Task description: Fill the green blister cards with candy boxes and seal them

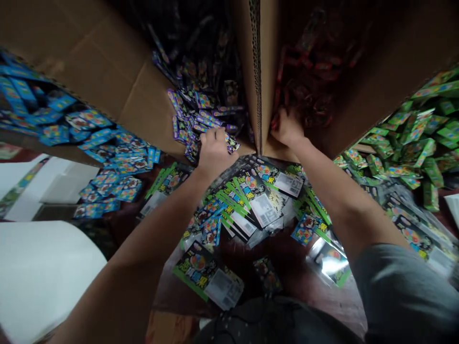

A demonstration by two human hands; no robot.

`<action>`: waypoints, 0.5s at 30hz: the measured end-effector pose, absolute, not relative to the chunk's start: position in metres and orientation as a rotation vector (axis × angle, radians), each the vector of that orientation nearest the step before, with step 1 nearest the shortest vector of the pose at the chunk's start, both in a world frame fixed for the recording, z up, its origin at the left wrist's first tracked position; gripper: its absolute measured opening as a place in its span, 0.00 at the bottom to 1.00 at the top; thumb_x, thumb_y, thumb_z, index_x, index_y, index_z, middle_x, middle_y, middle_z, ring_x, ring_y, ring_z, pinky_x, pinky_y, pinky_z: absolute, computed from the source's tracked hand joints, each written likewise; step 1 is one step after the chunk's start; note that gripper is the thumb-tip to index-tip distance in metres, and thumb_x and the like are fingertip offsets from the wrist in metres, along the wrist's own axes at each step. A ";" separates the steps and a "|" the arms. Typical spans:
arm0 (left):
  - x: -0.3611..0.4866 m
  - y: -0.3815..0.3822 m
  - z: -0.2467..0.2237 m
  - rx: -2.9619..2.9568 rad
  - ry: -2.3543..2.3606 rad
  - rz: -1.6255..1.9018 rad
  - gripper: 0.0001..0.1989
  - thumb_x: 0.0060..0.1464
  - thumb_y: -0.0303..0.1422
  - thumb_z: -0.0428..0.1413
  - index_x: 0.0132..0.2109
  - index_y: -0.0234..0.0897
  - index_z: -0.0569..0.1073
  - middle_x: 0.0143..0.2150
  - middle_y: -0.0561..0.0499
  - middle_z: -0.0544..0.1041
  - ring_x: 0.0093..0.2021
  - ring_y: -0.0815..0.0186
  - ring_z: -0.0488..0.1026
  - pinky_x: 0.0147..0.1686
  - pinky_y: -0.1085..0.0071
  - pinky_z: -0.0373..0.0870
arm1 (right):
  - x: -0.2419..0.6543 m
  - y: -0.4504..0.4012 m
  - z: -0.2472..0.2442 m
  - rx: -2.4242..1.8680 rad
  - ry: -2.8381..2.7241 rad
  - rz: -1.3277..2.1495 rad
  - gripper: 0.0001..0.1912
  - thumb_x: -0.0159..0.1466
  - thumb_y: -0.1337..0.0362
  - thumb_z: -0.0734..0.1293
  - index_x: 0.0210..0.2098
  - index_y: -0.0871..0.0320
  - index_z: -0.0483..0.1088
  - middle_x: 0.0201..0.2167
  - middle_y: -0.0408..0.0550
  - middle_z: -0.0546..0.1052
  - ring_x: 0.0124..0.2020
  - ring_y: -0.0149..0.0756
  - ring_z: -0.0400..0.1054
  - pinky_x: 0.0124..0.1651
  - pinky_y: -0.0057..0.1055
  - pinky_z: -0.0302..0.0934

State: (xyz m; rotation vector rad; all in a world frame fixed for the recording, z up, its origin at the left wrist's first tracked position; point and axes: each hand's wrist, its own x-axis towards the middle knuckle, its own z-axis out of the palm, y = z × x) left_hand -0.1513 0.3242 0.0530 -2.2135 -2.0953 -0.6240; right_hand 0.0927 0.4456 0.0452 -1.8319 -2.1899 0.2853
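My left hand (pixel 215 149) is at the mouth of the left cardboard box, curled over a small purple-and-black packet (pixel 232 143) beside the pile of purple packets (pixel 201 114). Deeper, at the opening of the right box, my right hand (pixel 288 125) touches the near edge of the dark red packets (pixel 315 107); its fingertips are in shadow, and what they pinch is hidden. Below both hands lie fanned black-and-green printed bags (pixel 247 191), overlapping one another.
Blue packets (pixel 46 114) heap up at the left, green packets (pixel 423 143) at the right. The cardboard divider (pixel 263 76) stands between the boxes. Near my body lie a printed bag (pixel 208 274) and a dark packet (pixel 267 274). A white rounded object (pixel 43 277) sits lower left.
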 end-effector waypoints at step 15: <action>-0.079 0.035 0.093 -2.854 -1.979 -0.664 0.45 0.54 0.33 0.69 0.74 0.37 0.59 0.66 0.38 0.71 0.66 0.49 0.73 0.67 0.52 0.76 | 0.242 0.109 0.048 -0.735 -2.898 0.603 0.51 0.72 0.53 0.70 0.82 0.65 0.40 0.62 0.68 0.77 0.65 0.63 0.68 0.63 0.56 0.71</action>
